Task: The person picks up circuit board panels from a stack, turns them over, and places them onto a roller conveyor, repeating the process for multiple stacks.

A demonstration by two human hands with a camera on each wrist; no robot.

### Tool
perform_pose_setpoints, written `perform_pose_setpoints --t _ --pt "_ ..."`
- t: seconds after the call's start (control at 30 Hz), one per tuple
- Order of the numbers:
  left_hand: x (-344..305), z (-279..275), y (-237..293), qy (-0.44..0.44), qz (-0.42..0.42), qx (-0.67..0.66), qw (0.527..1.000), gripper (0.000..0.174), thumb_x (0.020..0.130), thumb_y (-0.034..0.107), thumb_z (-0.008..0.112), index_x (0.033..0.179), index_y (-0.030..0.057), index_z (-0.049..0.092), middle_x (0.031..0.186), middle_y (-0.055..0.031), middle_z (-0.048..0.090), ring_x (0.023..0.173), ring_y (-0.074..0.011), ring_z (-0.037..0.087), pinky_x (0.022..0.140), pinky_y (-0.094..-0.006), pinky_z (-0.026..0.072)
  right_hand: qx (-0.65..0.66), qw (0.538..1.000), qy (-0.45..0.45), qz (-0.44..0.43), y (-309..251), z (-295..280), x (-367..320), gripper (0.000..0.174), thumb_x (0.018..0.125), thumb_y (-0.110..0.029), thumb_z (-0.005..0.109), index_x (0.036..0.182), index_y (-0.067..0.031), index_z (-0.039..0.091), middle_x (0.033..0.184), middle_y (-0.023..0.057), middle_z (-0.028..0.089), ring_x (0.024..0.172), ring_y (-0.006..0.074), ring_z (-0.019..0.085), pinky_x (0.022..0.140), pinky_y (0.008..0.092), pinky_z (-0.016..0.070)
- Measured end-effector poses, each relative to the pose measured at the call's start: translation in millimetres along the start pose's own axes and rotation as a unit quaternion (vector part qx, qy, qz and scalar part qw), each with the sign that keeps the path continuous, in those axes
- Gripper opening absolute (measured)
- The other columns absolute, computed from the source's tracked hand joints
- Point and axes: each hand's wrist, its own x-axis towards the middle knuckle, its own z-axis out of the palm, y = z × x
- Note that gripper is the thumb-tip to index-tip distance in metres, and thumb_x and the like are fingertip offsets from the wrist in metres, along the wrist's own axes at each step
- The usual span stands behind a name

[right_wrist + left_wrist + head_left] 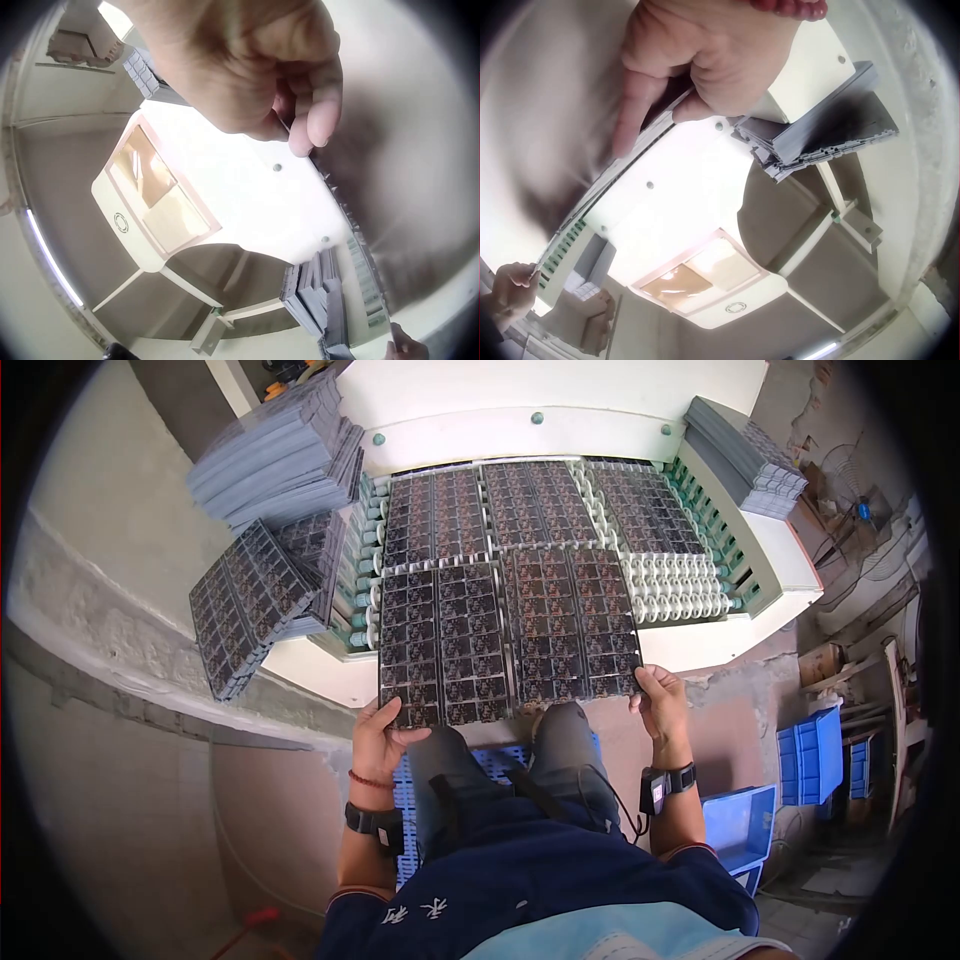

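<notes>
Two dark gridded panels lie side by side at the near end of the machine's rollers, the left panel [440,645] and the right panel [575,625]. The left hand [382,740] grips the near left corner of the left panel, thumb on top. At the right panel's near right edge, the right hand [662,705] pinches the rim between thumb and fingers. In the left wrist view the left hand [705,60] holds a thin panel edge; the right wrist view shows the right hand [247,67] with fingertips on a panel edge.
More gridded panels [540,505] lie on the white rollers [680,588] beyond. Stacks of grey panels stand at the left [270,460] and right [745,455] of the machine. Loose panels [250,600] lean at the left. Blue crates [810,755] stand at the right.
</notes>
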Motion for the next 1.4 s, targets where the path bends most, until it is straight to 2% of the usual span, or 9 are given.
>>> perform_pose_setpoints --t 0.2,0.5,0.57,0.73,0.8,0.93,1.17,1.3,1.4 --pt "10 -7 1 0.003 0.012 0.006 1.000 0.029 0.084 0.004 0.044 0.109 -0.0101 0.044 0.097 -0.0197 0.057 0.079 -0.0300 0.062 0.058 -0.0423 0.0571 -0.052 0.997 0.060 -0.013 -3 -7 2 0.014 0.084 -0.011 0.054 0.078 0.0011 0.059 0.057 0.0039 0.056 0.039 0.0090 0.050 0.035 0.0190 0.0400" --pt "18 -11 3 -0.015 0.017 0.004 1.000 0.031 0.084 0.007 0.046 0.109 -0.0095 0.044 0.095 -0.0194 0.058 0.077 -0.0298 0.062 0.057 -0.0414 0.0571 -0.034 0.977 0.192 -0.086 -36 -106 -9 0.014 0.084 -0.011 0.053 0.077 -0.0002 0.058 0.059 0.0025 0.055 0.037 0.0070 0.044 0.034 0.0190 0.0355" --pt "17 -2 4 0.028 0.019 0.031 0.999 0.029 0.085 0.014 0.049 0.106 -0.0068 0.047 0.089 -0.0144 0.059 0.069 -0.0196 0.060 0.054 -0.0336 0.0569 -0.019 0.975 0.200 -0.095 -42 -129 -5 0.013 0.084 -0.010 0.053 0.078 0.0003 0.058 0.061 0.0027 0.055 0.037 0.0068 0.043 0.034 0.0190 0.0346" --pt "22 -18 1 0.003 0.022 0.004 1.000 0.031 0.086 0.022 0.048 0.107 -0.0015 0.048 0.090 -0.0136 0.060 0.070 -0.0182 0.060 0.055 -0.0357 0.0564 -0.025 0.973 0.208 -0.100 -57 -151 14 0.013 0.084 -0.010 0.053 0.079 0.0011 0.057 0.063 0.0023 0.055 0.039 0.0058 0.042 0.035 0.0185 0.0339" --pt "22 -30 -1 -0.016 0.026 -0.032 0.999 0.038 0.086 0.023 0.048 0.112 -0.0045 0.044 0.097 -0.0155 0.058 0.082 -0.0260 0.061 0.058 -0.0407 0.0559 -0.020 0.974 0.202 -0.098 -61 -151 23 0.013 0.084 -0.011 0.053 0.077 0.0008 0.056 0.062 0.0023 0.054 0.038 0.0062 0.042 0.034 0.0186 0.0338" --pt "10 -37 3 0.035 0.031 0.005 0.999 0.039 0.088 0.028 0.046 0.111 -0.0035 0.044 0.096 -0.0159 0.059 0.085 -0.0272 0.060 0.059 -0.0398 0.0554 -0.014 0.977 0.192 -0.094 -59 -151 37 0.016 0.083 -0.014 0.055 0.078 0.0008 0.056 0.060 0.0026 0.054 0.038 0.0074 0.043 0.035 0.0196 0.0341" --pt "-17 -56 39 0.106 0.115 0.019 0.988 0.056 0.090 0.044 0.031 0.113 -0.0056 0.042 0.104 -0.0233 0.053 0.095 -0.0308 0.056 0.070 -0.0359 0.0525 0.018 0.947 0.299 -0.113 -46 -172 40 0.036 0.083 -0.033 0.057 0.091 0.0028 0.056 0.059 0.0001 0.045 0.042 0.0058 0.038 0.036 0.0181 0.0270" --pt "-36 -51 86 0.084 0.219 -0.052 0.971 0.063 0.089 0.047 0.031 0.113 -0.0101 0.039 0.107 -0.0265 0.051 0.100 -0.0364 0.052 0.075 -0.0395 0.0504 0.039 0.917 0.343 -0.201 -57 -157 11 0.024 0.084 -0.027 0.057 0.078 -0.0042 0.053 0.056 -0.0050 0.037 0.040 0.0020 0.025 0.034 0.0171 0.0197" --pt "-46 -35 120 0.084 0.276 -0.078 0.954 0.062 0.089 0.044 0.033 0.117 -0.0112 0.034 0.111 -0.0279 0.048 0.100 -0.0368 0.052 0.072 -0.0379 0.0524 0.055 0.923 0.305 -0.229 -65 -124 -2 0.022 0.086 -0.024 0.054 0.078 -0.0035 0.054 0.055 -0.0039 0.040 0.040 0.0022 0.026 0.034 0.0171 0.0197"
